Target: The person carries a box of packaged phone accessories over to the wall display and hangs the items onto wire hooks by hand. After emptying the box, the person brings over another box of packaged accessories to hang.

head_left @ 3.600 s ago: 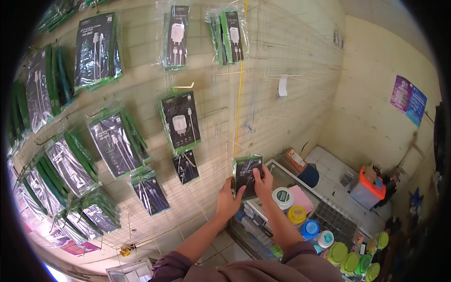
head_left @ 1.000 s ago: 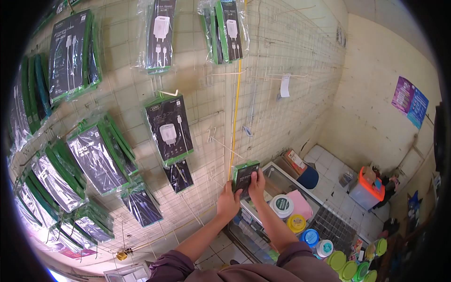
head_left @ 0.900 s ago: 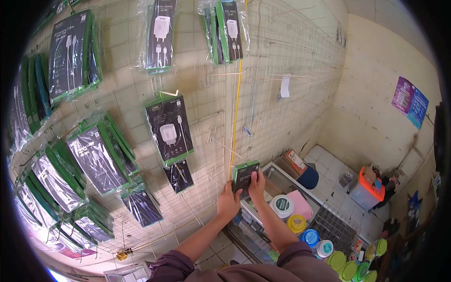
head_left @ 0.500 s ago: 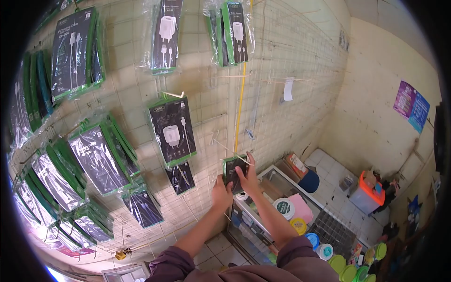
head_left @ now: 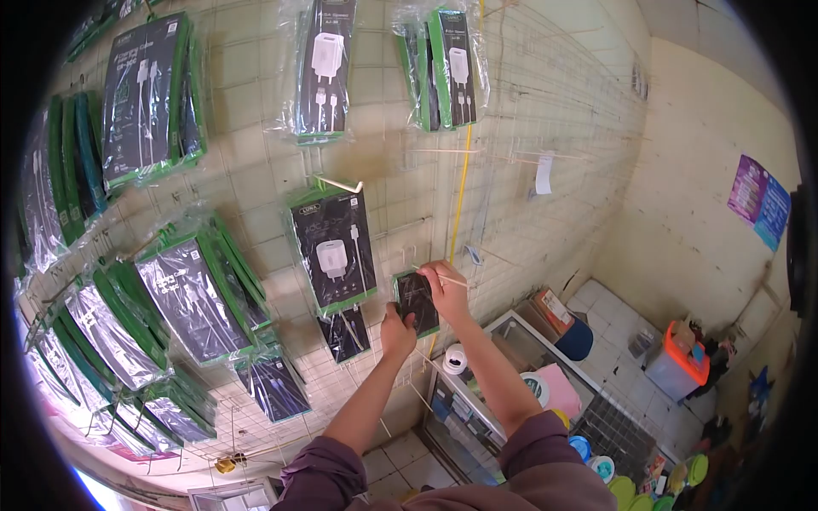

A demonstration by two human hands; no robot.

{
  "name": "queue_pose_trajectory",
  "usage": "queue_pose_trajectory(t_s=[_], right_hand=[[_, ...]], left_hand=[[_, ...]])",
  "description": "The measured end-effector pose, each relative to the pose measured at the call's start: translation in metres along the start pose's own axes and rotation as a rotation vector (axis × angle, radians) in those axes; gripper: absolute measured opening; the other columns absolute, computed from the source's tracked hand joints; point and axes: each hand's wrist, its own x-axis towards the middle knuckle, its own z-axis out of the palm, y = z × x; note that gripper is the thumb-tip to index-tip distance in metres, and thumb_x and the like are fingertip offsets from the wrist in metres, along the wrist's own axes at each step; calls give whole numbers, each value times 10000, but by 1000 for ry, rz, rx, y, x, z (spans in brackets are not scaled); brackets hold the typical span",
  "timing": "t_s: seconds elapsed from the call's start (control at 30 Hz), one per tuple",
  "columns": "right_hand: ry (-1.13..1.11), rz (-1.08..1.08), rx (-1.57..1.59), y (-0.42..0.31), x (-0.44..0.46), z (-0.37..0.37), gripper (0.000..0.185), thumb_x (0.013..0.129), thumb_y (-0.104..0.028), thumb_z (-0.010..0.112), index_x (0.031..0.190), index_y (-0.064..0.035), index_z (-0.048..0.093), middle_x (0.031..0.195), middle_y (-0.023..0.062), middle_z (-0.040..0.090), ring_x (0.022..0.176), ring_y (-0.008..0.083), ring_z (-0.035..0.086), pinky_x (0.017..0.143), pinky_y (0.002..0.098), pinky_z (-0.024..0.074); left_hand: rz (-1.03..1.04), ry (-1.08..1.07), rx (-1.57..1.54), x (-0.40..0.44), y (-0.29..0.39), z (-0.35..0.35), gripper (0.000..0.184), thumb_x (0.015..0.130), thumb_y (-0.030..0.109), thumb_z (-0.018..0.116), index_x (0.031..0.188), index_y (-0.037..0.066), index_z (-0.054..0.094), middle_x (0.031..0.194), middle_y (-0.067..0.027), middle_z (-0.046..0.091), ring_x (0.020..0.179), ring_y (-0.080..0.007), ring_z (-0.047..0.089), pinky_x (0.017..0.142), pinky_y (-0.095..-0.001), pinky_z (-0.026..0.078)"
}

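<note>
Head view: left hand [head_left: 398, 333] gripped the box [head_left: 417, 305] low; right hand [head_left: 448, 293] curled at its top, hold unclear, by a hook [head_left: 457, 281].

packets [head_left: 183, 294]: white glare
wall [head_left: 690, 145]: bright, softly lit
lower left: blown out
lower right: dim
edges: fisheye bend, black rim
</note>
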Motion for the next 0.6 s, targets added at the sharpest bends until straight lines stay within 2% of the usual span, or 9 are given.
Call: queue_pose_trajectory(t_s=[0.13, 0.3, 0.43, 0.53, 0.6], right_hand=[[-104, 40, 1, 0, 7, -4, 174, 979, -115, 572, 906, 3, 677, 860, 132, 682, 784, 275, 676, 701, 338, 523], [12, 17, 24, -1, -12, 3, 131, 962, -85, 588, 925, 2, 678, 902, 130, 685, 819, 270, 669, 744, 328, 522], [54, 50, 70, 0, -23, 11, 113, 953, -67, 592, 933, -4, 683, 911, 131, 688, 844, 269, 670, 764, 326, 521], [77, 14, 78, 5, -30, 14, 106, 949, -72, 613, 932, 3, 685, 967, 133, 698, 864, 232, 674, 767, 311, 523], [87, 237, 299, 2, -39, 18, 190, 934, -98, 659, 1102, -12, 639, 1151, 121, 651, 889, 182, 660, 760, 293, 519]], left_hand=[[-35, -29, -18, 8, -12, 6, 400, 868, 92, 649, 1182, -33, 436, 999, -342, 620, 925, -530, 602, 793, -551, 478], [-36, 12, -33, 11, -22, 19, 394, 862, 64, 635, 1182, -42, 431, 1010, -347, 607, 920, -539, 596, 792, -555, 479], [-47, 29, -7, 9, -31, 22, 407, 866, 44, 616, 1204, -63, 417, 1112, -349, 559, 977, -529, 583, 814, -546, 491], [-44, 10, 42, -6, -27, 13, 468, 869, 47, 613, 1260, -84, 392, 1159, -344, 534, 1031, -516, 572, 840, -530, 503], [-42, 0, 60, -21, -14, -1, 512, 871, 54, 612, 1298, -96, 373, 1171, -339, 526, 1058, -509, 567, 853, -521, 509]])
